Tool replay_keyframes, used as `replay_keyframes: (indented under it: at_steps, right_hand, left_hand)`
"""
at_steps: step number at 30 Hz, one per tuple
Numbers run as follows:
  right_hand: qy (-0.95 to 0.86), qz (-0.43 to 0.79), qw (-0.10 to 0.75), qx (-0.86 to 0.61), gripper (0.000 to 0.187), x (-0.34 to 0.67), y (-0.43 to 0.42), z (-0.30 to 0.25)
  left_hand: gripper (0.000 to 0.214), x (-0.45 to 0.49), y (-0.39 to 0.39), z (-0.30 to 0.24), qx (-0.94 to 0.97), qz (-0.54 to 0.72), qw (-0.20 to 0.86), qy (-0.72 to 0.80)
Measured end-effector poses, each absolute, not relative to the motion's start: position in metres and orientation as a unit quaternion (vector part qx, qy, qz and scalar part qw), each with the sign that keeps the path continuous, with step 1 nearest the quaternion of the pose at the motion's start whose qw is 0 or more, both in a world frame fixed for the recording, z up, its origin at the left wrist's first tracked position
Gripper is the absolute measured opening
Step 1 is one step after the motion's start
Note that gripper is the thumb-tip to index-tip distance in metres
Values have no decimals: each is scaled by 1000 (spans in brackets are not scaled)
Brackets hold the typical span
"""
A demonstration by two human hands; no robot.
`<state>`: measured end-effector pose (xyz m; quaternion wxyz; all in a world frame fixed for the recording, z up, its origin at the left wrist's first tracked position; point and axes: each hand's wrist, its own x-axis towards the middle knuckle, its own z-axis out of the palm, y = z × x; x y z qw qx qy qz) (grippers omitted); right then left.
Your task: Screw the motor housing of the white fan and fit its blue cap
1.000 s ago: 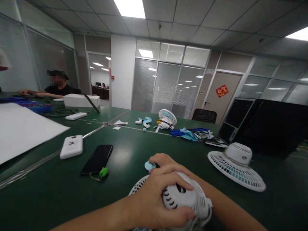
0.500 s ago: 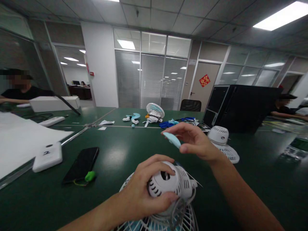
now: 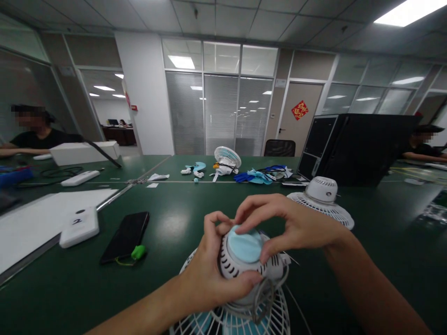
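Observation:
A small white fan (image 3: pixel 240 298) lies face down on the green table (image 3: pixel 181 218) right in front of me, its motor housing up. My left hand (image 3: pixel 209 274) wraps round the housing from the left. My right hand (image 3: pixel 282 223) pinches a round light-blue cap (image 3: pixel 246 245) with thumb and fingers and holds it on top of the housing. The grille and pale blue blades show below at the frame's bottom edge.
A second white fan part (image 3: pixel 321 200) lies to the right. A black phone (image 3: pixel 125 236) with a green tag and a white box marked 2 (image 3: pixel 79 226) sit to the left beside a white sheet (image 3: pixel 38 223). A black case (image 3: pixel 356 149) stands behind. Another fan (image 3: pixel 226 160), blue parts and seated people are further off.
My right hand picked the blue cap up from the table, lifted it and brought it down onto the motor housing. My left hand stayed on the housing.

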<state>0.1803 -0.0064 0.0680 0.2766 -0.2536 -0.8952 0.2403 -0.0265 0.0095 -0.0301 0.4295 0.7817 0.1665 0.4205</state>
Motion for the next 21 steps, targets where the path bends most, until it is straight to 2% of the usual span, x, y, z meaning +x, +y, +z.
replay_keyframes:
  at_steps: [6, 11, 17, 21]
  right_hand:
    - [-901, 259, 239, -251, 40, 179, -11, 71]
    - [-900, 222, 240, -290, 26, 175, -12, 71]
    - [-922, 182, 220, -263, 28, 172, -10, 68]
    - [-915, 183, 243, -265, 27, 169, -7, 63]
  left_hand:
    - [78, -25, 10, -27, 775, 420, 449, 146]
    - [77, -25, 9, -22, 772, 406, 468, 144]
    - [75, -26, 9, -20, 786, 411, 435, 154]
    - [74, -27, 10, -22, 789, 419, 427, 140]
